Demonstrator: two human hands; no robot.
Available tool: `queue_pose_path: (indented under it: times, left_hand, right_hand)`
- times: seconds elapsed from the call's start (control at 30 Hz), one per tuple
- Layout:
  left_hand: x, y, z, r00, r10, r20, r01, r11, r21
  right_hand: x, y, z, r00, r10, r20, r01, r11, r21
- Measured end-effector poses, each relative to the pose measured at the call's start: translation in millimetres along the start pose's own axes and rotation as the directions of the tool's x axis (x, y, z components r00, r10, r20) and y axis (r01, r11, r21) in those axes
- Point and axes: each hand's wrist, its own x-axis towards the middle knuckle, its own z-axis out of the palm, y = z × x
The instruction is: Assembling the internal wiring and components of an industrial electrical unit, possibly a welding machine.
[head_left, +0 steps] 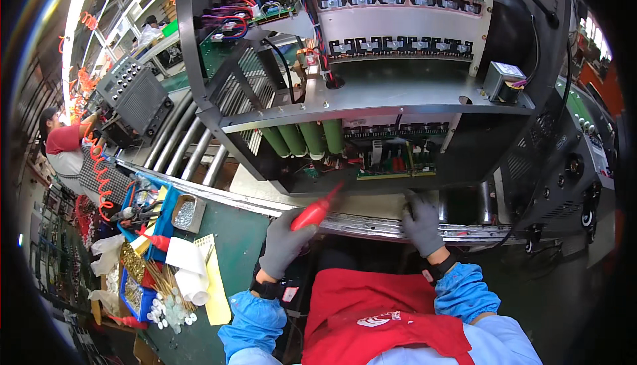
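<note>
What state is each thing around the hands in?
Left hand: gloved, gripping the red pointed tool
Red pointed tool: held, tip toward the cabinet
Right hand: gloved, near cabinet's lower edge; contact unclear
Cabinet: open-fronted, inner parts exposed
Small box: open, holding silvery parts
Yellow sheet: lying on the green table

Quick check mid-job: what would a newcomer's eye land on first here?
Most likely the big open dark metal cabinet full of circuit boards, filling the upper middle of the view. Next, the bright red tapered bottle in the gray-gloved left hand, just below the cabinet's front edge. The red apron also stands out, at the bottom center.
</note>
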Motion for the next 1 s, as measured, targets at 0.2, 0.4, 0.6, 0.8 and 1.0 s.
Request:
queue_pose_path:
  times: [0.2, 0.4, 0.6, 0.8, 1.0]
  left_hand:
    - [49.4, -31.1, 14.0, 0.928, 0.345, -0.143, -0.293, 0.91, 0.293]
    - [75.5, -23.2, 17.2, 0.915, 0.393, -0.091, -0.358, 0.895, 0.268]
    - [83.4, -17.7, 13.1, 0.937, 0.349, -0.017, -0.335, 0.911, 0.24]
    - [87.2, -22.3, 11.7, 0.952, 0.307, -0.004, -0.298, 0.926, 0.23]
    - [84.6, -16.0, 12.8, 0.945, 0.325, -0.016, -0.31, 0.914, 0.261]
  right_hand:
    - [-1.5, -6.7, -3.0, 0.999, 0.024, 0.027, -0.024, 1.0, 0.011]
    - [2.3, -8.1, -1.8, 1.0, 0.024, 0.014, -0.023, 1.0, -0.015]
    - [9.6, -11.1, -4.2, 0.999, 0.035, 0.009, -0.035, 0.999, 0.039]
    - [8.3, -10.4, -5.3, 0.999, 0.047, 0.022, -0.048, 0.998, 0.051]
    - [8.0, -11.2, -7.0, 0.999, 0.041, 0.024, -0.043, 0.996, 0.076]
